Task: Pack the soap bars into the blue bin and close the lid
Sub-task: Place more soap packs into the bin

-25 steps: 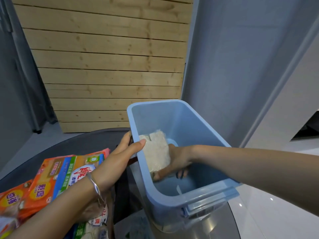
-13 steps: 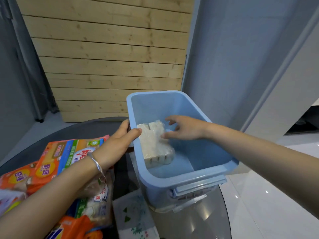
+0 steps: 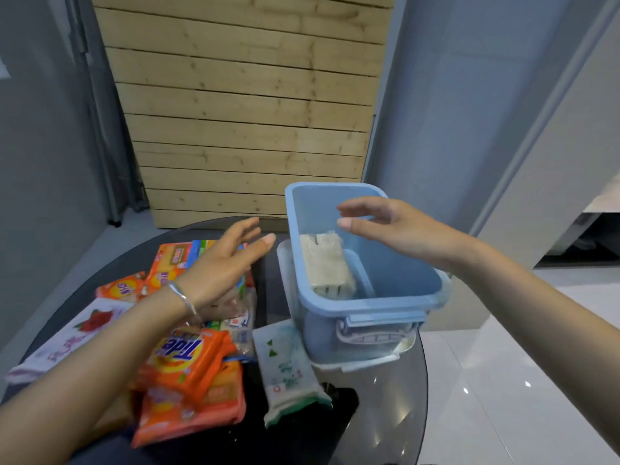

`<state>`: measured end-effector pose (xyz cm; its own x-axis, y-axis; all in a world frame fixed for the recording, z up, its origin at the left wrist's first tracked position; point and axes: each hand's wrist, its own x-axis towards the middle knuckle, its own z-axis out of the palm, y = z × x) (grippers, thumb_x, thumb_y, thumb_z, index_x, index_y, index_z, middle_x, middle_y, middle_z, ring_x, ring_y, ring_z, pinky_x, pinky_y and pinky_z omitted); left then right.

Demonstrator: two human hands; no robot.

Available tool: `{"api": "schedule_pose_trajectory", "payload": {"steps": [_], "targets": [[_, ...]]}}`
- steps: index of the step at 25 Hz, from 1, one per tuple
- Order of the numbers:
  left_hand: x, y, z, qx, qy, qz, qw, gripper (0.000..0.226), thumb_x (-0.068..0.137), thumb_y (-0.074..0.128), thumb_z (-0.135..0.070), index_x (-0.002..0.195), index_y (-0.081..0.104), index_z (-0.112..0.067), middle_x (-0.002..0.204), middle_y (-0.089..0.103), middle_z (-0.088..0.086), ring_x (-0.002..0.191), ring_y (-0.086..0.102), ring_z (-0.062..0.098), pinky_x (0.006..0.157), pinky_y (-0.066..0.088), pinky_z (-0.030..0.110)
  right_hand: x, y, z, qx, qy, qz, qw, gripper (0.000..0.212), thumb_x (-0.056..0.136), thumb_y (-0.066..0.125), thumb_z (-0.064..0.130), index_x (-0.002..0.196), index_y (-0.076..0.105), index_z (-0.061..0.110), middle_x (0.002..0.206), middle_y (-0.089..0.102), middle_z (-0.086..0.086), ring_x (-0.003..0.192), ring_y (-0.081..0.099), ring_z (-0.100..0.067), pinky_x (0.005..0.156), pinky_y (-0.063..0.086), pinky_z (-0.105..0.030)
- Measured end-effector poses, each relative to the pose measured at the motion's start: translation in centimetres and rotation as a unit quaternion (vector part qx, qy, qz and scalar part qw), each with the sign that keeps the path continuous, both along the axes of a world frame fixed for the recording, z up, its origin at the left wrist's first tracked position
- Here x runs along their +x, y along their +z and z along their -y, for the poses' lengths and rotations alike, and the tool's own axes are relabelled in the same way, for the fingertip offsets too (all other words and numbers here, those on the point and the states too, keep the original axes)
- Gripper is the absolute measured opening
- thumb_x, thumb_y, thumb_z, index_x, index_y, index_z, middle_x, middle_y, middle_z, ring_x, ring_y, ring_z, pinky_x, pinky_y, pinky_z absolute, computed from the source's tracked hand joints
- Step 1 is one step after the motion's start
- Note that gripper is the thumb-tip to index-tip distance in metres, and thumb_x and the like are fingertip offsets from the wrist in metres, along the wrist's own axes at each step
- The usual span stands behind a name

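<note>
Soap pack (image 3: 327, 266), clear-wrapped, lies against the left wall inside the blue bin (image 3: 365, 305), which stands at the right edge of the round table (image 3: 385, 414). My right hand (image 3: 402, 226) hovers over the bin, fingers spread, empty. My left hand (image 3: 218, 270), also empty, hangs above the heaped packets (image 3: 188, 357) on the left side. Packing stage. Next, I judge: grasp another packet. Pale piece (image 3: 355, 365) under the bin may be the lid, unconfirmed. My arm hides several packets.

right hand (image 3: 399, 229): out of blue bin (image 3: 362, 305), soap pack (image 3: 327, 266) released | left hand (image 3: 221, 266): off rim
</note>
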<state>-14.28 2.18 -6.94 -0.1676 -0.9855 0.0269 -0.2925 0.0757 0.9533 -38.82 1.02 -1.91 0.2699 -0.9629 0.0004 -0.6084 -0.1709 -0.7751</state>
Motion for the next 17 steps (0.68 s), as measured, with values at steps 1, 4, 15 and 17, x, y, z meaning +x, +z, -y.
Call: {"api": "schedule_pose_trajectory", "payload": {"steps": [1,4,15,17], "targets": [[1.5,-0.1,-1.2,-0.022,-0.015,0.023,0.999,0.053,0.088,0.052,-0.031,0.138,0.037,-0.023,0.139,0.047,-0.003,0.119,0.049,0.002,0.099,0.041,0.021,0.9,0.7,-1.3,-0.013,0.013,0.023,1.0,0.043,0.081,0.064,0.047,0.121,0.06,0.031,0.124,0.061,0.018,0.108,0.06,0.004,0.097,0.045,-0.024],[6.3,-1.0,-4.7,-0.059,-0.066,0.148,0.985,0.055,0.077,0.056,-0.046,0.129,0.048,-0.031,0.129,0.053,-0.016,0.113,0.051,-0.009,0.096,0.045,0.016,4.6,1.6,-4.9,-0.03,0.067,0.107,0.992,0.031,0.084,0.065,0.031,0.115,0.063,0.026,0.12,0.066,0.012,0.103,0.064,0.001,0.094,0.049,-0.018],[13.5,-4.8,-7.0,-0.139,-0.096,0.514,0.841,0.1,0.056,0.059,-0.078,0.14,0.03,-0.033,0.139,0.04,-0.008,0.127,0.035,0.013,0.109,0.029,0.034,14.2,-6.7,-8.2,0.204,0.17,0.026,0.964,0.04,0.084,0.068,0.033,0.117,0.049,0.045,0.125,0.057,0.013,0.106,0.059,0.003,0.083,0.049,-0.012],[13.2,-4.7,-6.6,-0.122,-0.096,0.509,0.846,0.094,0.054,0.065,-0.075,0.132,0.037,-0.03,0.131,0.045,-0.006,0.121,0.04,0.014,0.103,0.034,0.032,14.8,-7.9,-8.4,0.251,0.139,0.093,0.954,0.027,0.085,0.068,0.029,0.106,0.055,0.042,0.11,0.065,0.015,0.094,0.064,0.007,0.078,0.052,-0.011]]}}
